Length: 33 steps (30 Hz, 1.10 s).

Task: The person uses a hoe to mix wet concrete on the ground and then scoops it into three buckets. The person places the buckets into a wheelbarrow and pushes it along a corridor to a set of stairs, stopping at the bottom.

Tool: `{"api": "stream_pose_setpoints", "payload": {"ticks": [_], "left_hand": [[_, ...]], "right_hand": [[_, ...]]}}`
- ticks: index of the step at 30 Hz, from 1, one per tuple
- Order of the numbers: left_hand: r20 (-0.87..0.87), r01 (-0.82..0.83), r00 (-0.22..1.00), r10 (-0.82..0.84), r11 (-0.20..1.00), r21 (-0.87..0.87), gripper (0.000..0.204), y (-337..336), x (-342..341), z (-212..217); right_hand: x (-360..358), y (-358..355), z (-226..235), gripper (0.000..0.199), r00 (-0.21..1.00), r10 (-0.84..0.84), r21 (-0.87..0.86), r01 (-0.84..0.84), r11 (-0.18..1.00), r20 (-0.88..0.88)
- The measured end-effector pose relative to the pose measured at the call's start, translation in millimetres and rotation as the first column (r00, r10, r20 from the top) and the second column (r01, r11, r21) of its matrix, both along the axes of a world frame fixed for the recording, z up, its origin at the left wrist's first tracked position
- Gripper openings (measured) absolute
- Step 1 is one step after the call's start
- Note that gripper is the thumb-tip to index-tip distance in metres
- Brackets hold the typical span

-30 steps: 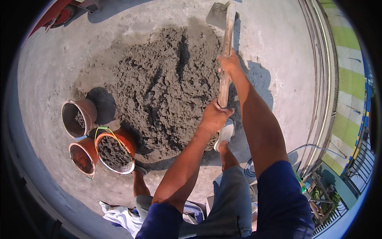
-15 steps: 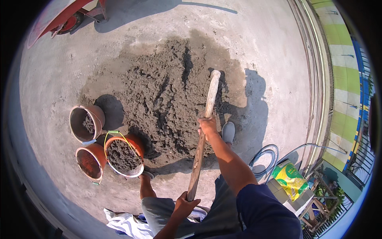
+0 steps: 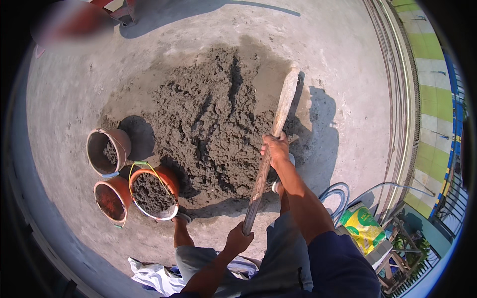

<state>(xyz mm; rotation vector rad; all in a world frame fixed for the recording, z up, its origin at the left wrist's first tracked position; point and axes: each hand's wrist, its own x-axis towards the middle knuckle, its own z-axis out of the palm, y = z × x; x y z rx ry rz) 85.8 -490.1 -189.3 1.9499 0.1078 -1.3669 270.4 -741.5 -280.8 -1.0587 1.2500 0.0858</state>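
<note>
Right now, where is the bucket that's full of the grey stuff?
In the head view, the full orange bucket sits low on the left, at the edge of the mortar pile, touching two other buckets.

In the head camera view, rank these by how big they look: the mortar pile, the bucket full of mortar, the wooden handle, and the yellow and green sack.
1. Mortar pile, by far the largest.
2. Wooden handle, the longest thing but thin.
3. Full bucket and yellow and green sack look about alike; fisheye bending at the rim leaves their order unsure.

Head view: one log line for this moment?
left hand: grips handle end | right hand: grips wooden shovel handle mid-shaft | mortar pile | three buckets
</note>
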Motion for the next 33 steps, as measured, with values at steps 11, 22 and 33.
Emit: {"api": "stream_pose_setpoints", "payload": {"ticks": [11, 22, 33], "left_hand": [[-0.284, -0.469, 0.878, 0.385, 0.810, -0.352, 0.032, -202, 274, -44], [-0.399, -0.671, 0.735, 0.548, 0.671, -0.314, 0.028, -118, 133, -34], [-0.106, -0.078, 0.990, 0.091, 0.990, 0.122, 0.045, 49, -34, 19]], "right_hand": [[163, -88, -17, 0.084, 0.774, 0.538, -0.427, -0.633, 0.646, -0.334], [104, -9, 22, 0.078, 0.499, 0.624, -0.257, -0.861, 0.439, -0.601], [-44, 78, -42, 0.031, 0.993, 0.095, 0.092, -0.089, 0.992, -0.064]]}}
